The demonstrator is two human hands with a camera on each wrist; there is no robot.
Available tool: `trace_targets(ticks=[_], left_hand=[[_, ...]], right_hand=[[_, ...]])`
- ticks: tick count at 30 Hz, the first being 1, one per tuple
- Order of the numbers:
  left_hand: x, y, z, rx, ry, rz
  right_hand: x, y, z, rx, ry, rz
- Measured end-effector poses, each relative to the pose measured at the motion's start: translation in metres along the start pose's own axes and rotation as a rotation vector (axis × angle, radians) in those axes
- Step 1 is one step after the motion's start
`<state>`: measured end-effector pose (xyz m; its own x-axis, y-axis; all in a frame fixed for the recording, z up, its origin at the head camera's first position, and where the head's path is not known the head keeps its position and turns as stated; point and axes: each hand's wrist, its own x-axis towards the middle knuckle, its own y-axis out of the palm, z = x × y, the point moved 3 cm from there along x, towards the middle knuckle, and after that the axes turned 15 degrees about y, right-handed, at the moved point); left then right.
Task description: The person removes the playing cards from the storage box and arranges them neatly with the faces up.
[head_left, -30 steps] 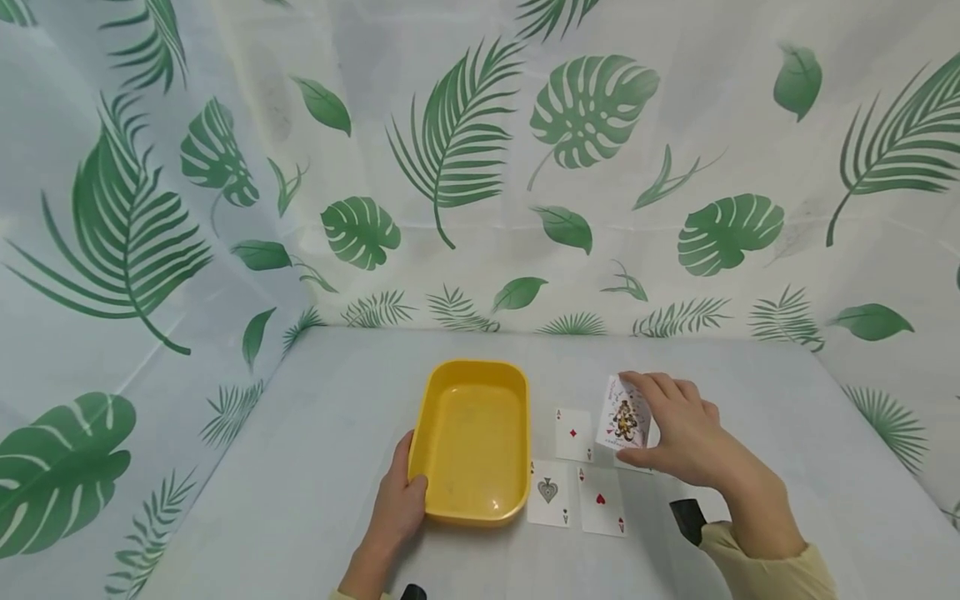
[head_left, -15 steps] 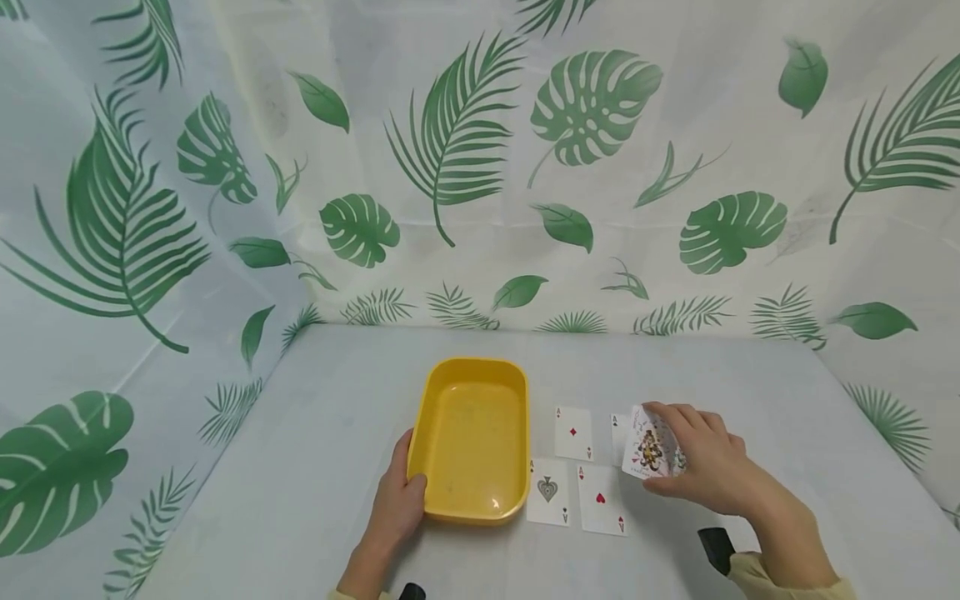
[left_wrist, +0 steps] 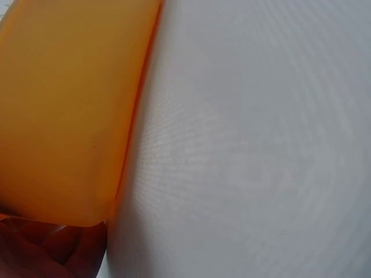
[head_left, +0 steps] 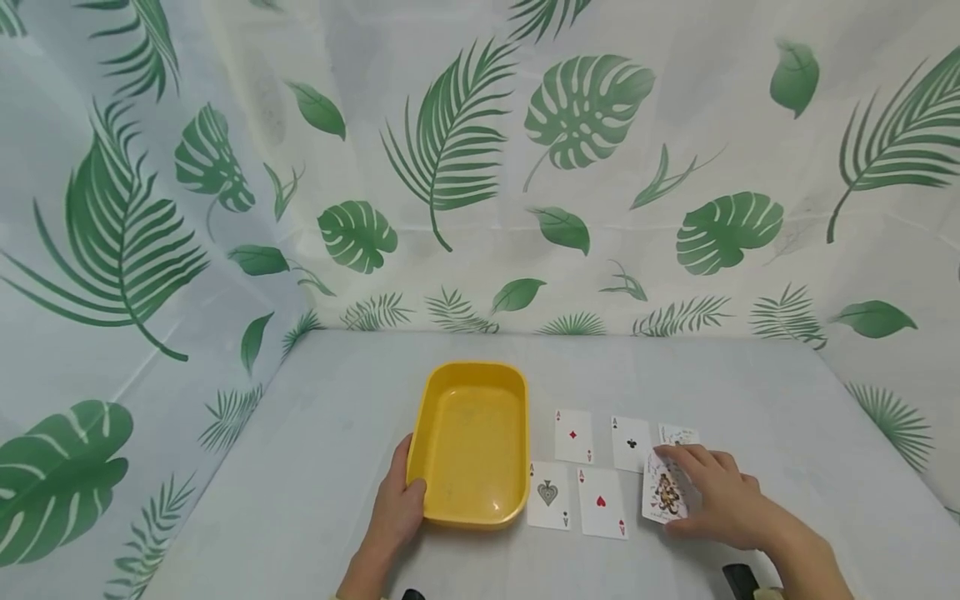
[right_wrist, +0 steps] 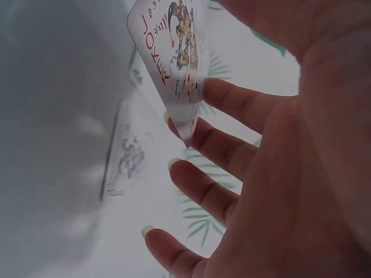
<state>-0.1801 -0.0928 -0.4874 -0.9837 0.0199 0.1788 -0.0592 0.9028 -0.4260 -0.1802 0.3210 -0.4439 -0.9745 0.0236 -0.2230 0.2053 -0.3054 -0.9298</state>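
Note:
My left hand (head_left: 397,504) grips the near left side of a yellow rectangular tray (head_left: 522,433), thumb over its rim. The tray's outer wall (left_wrist: 69,116) fills much of the left wrist view. My right hand (head_left: 723,500) pinches a colored joker playing card (head_left: 663,493) between thumb and index finger. In the right wrist view the held joker card (right_wrist: 174,52) looks bent and tilted, with red lettering. Another joker (head_left: 677,434) lies just beyond that hand, partly covered by it. Left of it are the ace of clubs (head_left: 631,442) and ace of hearts (head_left: 602,504).
The ace of diamonds (head_left: 573,436) and ace of spades (head_left: 548,496) lie face up between the tray and the other cards. A pale cloth covers the table (head_left: 315,467). Leaf-printed sheeting (head_left: 465,167) rises at the back and both sides.
My right hand has moved right and toward me with the joker, from over the ace of clubs. That ace and the other joker now show. The left hand and tray stay put.

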Motion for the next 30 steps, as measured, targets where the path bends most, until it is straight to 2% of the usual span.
trace_targets(ticks=[8, 15, 26, 30], left_hand=[[0.0, -0.001, 0.001, -0.007, -0.005, -0.005], [0.0, -0.001, 0.001, -0.01, 0.002, -0.007], [0.002, 0.0, 0.002, -0.003, -0.019, -0.002], [0.002, 0.0, 0.002, -0.004, -0.005, -0.003]], right_hand=[[0.0, 0.016, -0.003, -0.037, -0.018, 0.006], [-0.001, 0.027, -0.004, -0.052, 0.038, 0.058], [-0.003, 0.029, -0.003, -0.057, 0.066, 0.069], [-0.003, 0.029, -0.002, -0.062, 0.073, 0.076]])
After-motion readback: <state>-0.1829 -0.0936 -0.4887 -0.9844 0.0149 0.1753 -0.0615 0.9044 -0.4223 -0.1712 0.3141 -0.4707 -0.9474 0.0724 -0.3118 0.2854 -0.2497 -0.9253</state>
